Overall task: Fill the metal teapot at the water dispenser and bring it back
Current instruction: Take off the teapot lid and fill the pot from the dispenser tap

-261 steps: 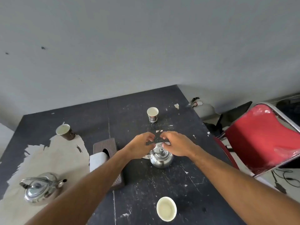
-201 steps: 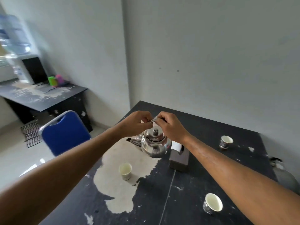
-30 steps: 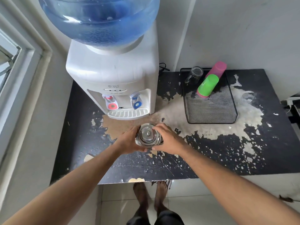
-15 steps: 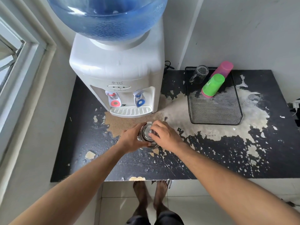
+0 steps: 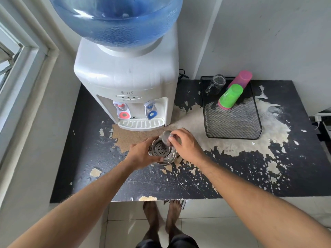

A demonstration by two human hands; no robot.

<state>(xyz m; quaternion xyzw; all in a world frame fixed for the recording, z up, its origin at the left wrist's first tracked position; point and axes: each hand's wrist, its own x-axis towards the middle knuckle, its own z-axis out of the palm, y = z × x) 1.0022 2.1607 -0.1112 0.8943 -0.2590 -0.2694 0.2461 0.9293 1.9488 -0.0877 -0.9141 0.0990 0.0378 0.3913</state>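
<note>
The metal teapot [image 5: 163,152] stands on the black table [image 5: 232,179] just in front of the white water dispenser [image 5: 129,83]. Its top is uncovered and a perforated strainer shows inside. My left hand [image 5: 141,155] wraps around the pot's left side. My right hand [image 5: 186,144] pinches the teapot lid [image 5: 165,136], tilted up and off at the pot's far rim. The dispenser has a red tap [image 5: 122,111] and a blue tap [image 5: 151,111] above a drip tray [image 5: 141,124], with a blue water bottle [image 5: 116,18] on top.
A black mesh tray [image 5: 232,120] at the right holds a green cup [image 5: 230,96], a pink cup [image 5: 240,79] and a glass mug [image 5: 215,84]. The table's paint is peeled in pale patches. A window frame runs along the left. My bare feet stand below the table's front edge.
Earlier I carried the teapot from the other table to the dispenser and set it down. In the last second my right hand lifted the lid off, exposing the strainer.
</note>
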